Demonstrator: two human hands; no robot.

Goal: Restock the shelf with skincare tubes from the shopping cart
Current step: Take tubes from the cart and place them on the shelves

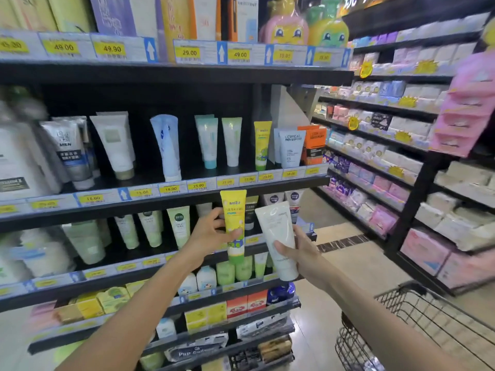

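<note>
My left hand (pixel 209 234) grips a yellow-and-green skincare tube (pixel 234 215), held cap down in front of the shelf edge. My right hand (pixel 297 250) holds a white tube (pixel 277 231), also cap down, just to the right of the yellow one. Both tubes hang in the air below the middle shelf (pixel 203 195). On that shelf a matching yellow tube (pixel 262 144) stands among several white, blue and green tubes. The black wire shopping cart (pixel 417 328) sits at the lower right; what lies inside it is out of view.
Lower shelves carry green-white tubes (pixel 150 231), small bottles and boxed goods. The top shelf holds tall boxes behind yellow price tags. Across the tiled aisle (pixel 334 236) stands another rack of pastel packs (pixel 388 167). A pink hanging display (pixel 466 108) is at the far right.
</note>
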